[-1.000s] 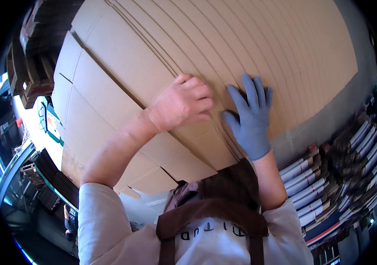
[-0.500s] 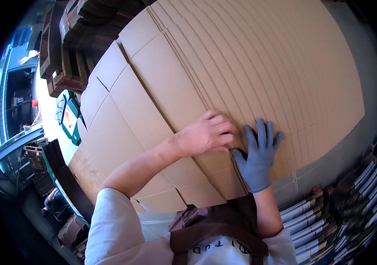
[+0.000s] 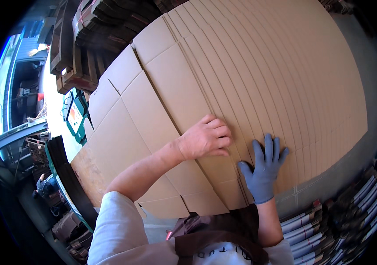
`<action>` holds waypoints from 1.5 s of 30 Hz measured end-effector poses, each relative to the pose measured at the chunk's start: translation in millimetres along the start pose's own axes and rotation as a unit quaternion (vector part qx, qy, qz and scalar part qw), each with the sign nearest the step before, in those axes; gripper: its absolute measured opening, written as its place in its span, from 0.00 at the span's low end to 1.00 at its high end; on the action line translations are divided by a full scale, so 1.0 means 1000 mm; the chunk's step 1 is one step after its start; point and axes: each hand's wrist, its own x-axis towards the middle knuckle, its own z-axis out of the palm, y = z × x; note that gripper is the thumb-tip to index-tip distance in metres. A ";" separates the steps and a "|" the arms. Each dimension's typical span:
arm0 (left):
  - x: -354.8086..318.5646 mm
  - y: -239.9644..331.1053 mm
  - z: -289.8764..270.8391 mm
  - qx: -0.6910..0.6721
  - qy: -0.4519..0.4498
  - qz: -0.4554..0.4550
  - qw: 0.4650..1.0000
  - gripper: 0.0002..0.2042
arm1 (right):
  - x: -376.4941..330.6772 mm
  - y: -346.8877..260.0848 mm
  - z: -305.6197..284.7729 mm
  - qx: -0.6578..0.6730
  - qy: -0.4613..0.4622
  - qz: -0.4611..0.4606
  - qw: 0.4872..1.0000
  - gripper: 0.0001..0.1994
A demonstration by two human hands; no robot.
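Observation:
A large fanned-out stack of flat brown cardboard box blanks (image 3: 259, 79) fills the middle, with creases and slots cut in it. My bare left hand (image 3: 208, 138) is on the cardboard left of centre, beside the overlapping edges. Its fingers are curled closed, and whatever they may pinch is hidden beneath them. My right hand (image 3: 264, 170), in a grey glove, lies flat with fingers spread on the stepped edges near the stack's front. The broad panel of the leftmost blank (image 3: 122, 128) reaches out under my left forearm.
Wooden pallets (image 3: 76, 79) bearing dark stacked cardboard stand at the far left. Bundles of folded, white-edged cardboard (image 3: 305, 234) sit at the lower right. A green printed carton (image 3: 76, 115) is left of the stack. Another person (image 3: 46, 186) is at the far left.
The whole view has shifted, so the stack appears lower and further right. My left hand has moved slightly left against the sheet edges. My right hand keeps about its place on the cardboard.

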 end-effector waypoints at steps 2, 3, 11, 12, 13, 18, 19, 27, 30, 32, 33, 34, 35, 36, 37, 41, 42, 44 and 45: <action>-0.001 -0.001 0.001 -0.004 0.002 0.002 1.000 0.15 | 0.000 0.001 0.001 -0.003 0.004 -0.003 1.000 0.36; -0.001 -0.001 0.001 -0.006 0.003 0.002 1.000 0.15 | 0.000 0.001 0.001 -0.004 0.005 -0.005 1.000 0.36; 0.000 0.000 -0.003 -0.024 0.007 -0.003 1.000 0.15 | -0.002 0.003 0.002 -0.007 0.002 0.000 1.000 0.36; 0.000 0.000 -0.003 -0.024 0.006 -0.004 1.000 0.15 | -0.002 0.003 0.002 -0.006 0.002 0.000 1.000 0.36; 0.000 0.000 -0.004 -0.025 0.005 -0.004 1.000 0.15 | -0.002 0.003 0.002 -0.006 0.003 0.000 1.000 0.36; -0.003 0.000 -0.006 -0.027 -0.003 -0.009 1.000 0.15 | -0.002 0.003 0.003 0.000 0.010 -0.005 1.000 0.35; -0.002 0.000 -0.006 -0.027 -0.004 -0.011 1.000 0.15 | -0.002 0.004 0.003 -0.002 0.011 -0.004 1.000 0.35; -0.004 -0.002 -0.003 -0.023 -0.006 -0.016 1.000 0.16 | -0.003 0.004 0.003 0.000 0.010 -0.003 1.000 0.35; -0.006 -0.003 -0.003 -0.022 -0.001 -0.013 1.000 0.16 | -0.002 0.003 0.002 0.002 0.005 -0.001 1.000 0.36; -0.006 -0.003 -0.004 -0.020 -0.004 -0.014 1.000 0.16 | -0.002 0.003 0.001 0.003 0.006 0.000 1.000 0.36; -0.006 -0.003 -0.004 -0.019 -0.006 -0.014 1.000 0.16 | -0.002 0.003 0.000 0.004 0.007 0.001 1.000 0.36; -0.006 -0.002 -0.004 -0.020 -0.006 -0.014 1.000 0.16 | -0.002 0.003 0.001 0.005 0.011 0.001 1.000 0.36; -0.005 -0.002 -0.004 -0.021 -0.006 -0.013 1.000 0.16 | -0.003 0.003 0.001 0.007 0.015 0.002 1.000 0.36; -0.004 -0.003 -0.005 -0.022 -0.007 -0.013 1.000 0.16 | -0.002 0.003 0.001 0.008 0.020 0.002 1.000 0.36; -0.006 -0.002 -0.001 -0.023 -0.007 -0.014 1.000 0.16 | -0.004 0.003 0.001 0.007 0.013 0.003 1.000 0.36; -0.008 -0.006 0.001 -0.020 -0.002 -0.014 1.000 0.15 | -0.001 0.003 0.002 0.007 0.006 0.001 1.000 0.37; -0.008 -0.006 0.002 -0.016 0.001 -0.012 1.000 0.15 | -0.002 0.003 0.003 0.007 0.011 -0.001 1.000 0.37; -0.008 -0.006 0.001 -0.015 -0.002 -0.014 1.000 0.16 | -0.002 0.003 0.004 0.006 0.014 -0.003 1.000 0.37; -0.008 -0.005 0.001 -0.015 -0.002 -0.016 1.000 0.16 | -0.003 0.003 0.003 0.006 0.015 -0.004 1.000 0.37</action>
